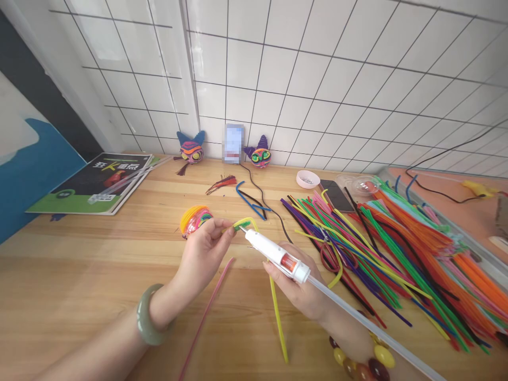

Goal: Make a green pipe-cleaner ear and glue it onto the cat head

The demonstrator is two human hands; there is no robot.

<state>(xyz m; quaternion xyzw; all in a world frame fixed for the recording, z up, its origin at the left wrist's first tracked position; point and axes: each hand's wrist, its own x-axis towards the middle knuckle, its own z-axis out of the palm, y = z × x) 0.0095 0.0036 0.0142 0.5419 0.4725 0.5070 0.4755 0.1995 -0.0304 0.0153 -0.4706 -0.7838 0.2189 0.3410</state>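
My left hand (pixel 208 248) pinches a small green and yellow pipe cleaner piece (pixel 242 223) between thumb and fingertips. A long yellow pipe cleaner (pixel 278 312) runs from it and hangs down past my right hand. In my right hand (pixel 297 286) is a white glue gun (pixel 270 247), its metal tip at the green part. A clear glue stick (pixel 357 316) sticks out of the gun's back end. Just behind my left hand sits a round piece with orange, pink and other coloured pipe cleaners (pixel 194 218), partly hidden by my fingers.
Many coloured pipe cleaners (pixel 381 259) spread over the right side. A pink one (pixel 208 312) lies near my left forearm. Along the tiled wall stand two cat-face crafts (pixel 191 149) and a lit phone (pixel 233 143). A pink bowl (pixel 308 179), dark phone (pixel 337 196) and magazine (pixel 95 182) lie farther back.
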